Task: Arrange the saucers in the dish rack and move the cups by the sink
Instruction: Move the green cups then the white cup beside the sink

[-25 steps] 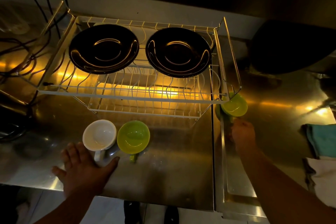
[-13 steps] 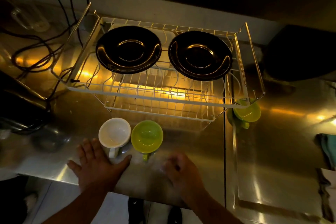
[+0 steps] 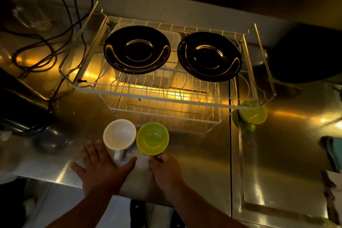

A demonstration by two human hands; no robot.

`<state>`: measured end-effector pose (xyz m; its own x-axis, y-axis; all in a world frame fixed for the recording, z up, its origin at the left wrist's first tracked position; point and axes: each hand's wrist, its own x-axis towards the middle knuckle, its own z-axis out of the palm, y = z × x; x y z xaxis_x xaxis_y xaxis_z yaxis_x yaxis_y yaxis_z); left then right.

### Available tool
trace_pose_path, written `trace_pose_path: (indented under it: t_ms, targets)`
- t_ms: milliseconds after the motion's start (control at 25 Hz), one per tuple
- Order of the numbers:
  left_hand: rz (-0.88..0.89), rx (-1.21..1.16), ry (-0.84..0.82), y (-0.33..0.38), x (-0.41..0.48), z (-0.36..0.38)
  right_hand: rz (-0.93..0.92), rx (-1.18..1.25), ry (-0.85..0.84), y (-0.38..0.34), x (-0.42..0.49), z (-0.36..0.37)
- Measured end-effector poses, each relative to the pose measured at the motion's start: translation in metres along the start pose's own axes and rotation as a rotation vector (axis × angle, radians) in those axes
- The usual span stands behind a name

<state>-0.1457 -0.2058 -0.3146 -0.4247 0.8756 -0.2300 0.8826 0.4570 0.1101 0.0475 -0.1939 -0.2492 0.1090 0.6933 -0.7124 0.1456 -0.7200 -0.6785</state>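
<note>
Steel countertop point(image 3: 194, 163), dim warm light. White wire dish rack point(image 3: 166, 96) at the back, two glossy black round saucers in the top tier: left saucer point(image 3: 137, 50), right saucer point(image 3: 209, 56), side by side, both tilted toward the camera, rims near but apart.

In front of the rack: white ceramic cup point(image 3: 119, 134) and lime-green ceramic cup point(image 3: 152, 138), upright, openings up, just beside each other, contact between them not resolvable. White cup's handle points toward the counter's near edge.

Second lime-green cup point(image 3: 252, 114) farther right, under the rack's right front corner, on the recessed steel panel right of the counter seam.

Left hand point(image 3: 100, 170): flat on the counter, fingers spread wide, holding nothing. Thumb reaches right, below the white cup's handle; fingertips just beside the white cup's near rim.

Right hand point(image 3: 166, 170): fingers curled at the near edge of the lime-green cup in front of the rack, where its handle would be. Handle hidden by the fingers, so actual grip cannot be told.

Black cables point(image 3: 46, 50) looped on the counter left of the rack. Teal cloth point(image 3: 333, 150) at the right edge.
</note>
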Motion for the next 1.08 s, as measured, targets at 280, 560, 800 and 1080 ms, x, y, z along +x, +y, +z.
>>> trace_pose_path:
  t_ms: [280,560,800,1080]
  targets:
    - [0.003,0.0,-0.005,0.001,-0.003,-0.004,-0.058,0.103,0.037,0.019,0.004,-0.021]
    - [-0.005,-0.02,-0.019,0.003,-0.007,-0.01,-0.138,0.189,0.132,0.059,-0.02,-0.122]
    - [0.005,-0.007,-0.022,0.004,-0.009,-0.013,-0.148,0.232,0.346,0.07,-0.04,-0.214]
    - [0.004,0.031,-0.01,0.002,-0.008,-0.007,-0.109,0.297,0.559,0.061,-0.007,-0.302]
